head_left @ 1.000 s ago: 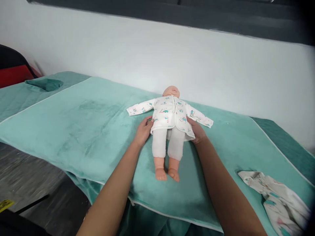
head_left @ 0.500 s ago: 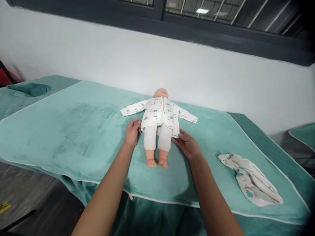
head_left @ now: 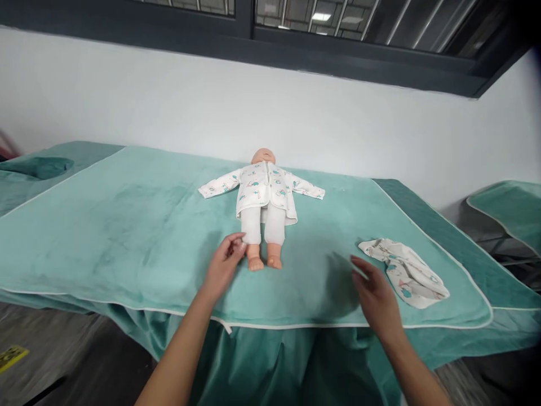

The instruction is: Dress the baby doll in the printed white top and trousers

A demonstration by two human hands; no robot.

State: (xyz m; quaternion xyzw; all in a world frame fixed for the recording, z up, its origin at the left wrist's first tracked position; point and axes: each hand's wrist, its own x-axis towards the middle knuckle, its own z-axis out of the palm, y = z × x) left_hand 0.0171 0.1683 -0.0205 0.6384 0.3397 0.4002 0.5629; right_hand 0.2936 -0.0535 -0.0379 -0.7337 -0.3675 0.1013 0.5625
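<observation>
Green sheet (head_left: 139, 237), doll (head_left: 262, 192), blurred yellow label (head_left: 13, 357).

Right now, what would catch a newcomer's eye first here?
First, the pink plastic baby doll lying mid-picture, sleeves of its white printed jacket spread wide on a pale green plush cover. Then two bare hands: the left close beside its leg, the right apart, nearer a crumpled white printed cloth at right.

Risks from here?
1. Left hand is right by the doll's leg; a careless move could nudge the doll askew.
2. Loose garment lies bunched and folded over itself; it could tangle if grabbed.
3. It's also fairly near the cover's front edge; a sweep from the right hand might drag it off.
</observation>
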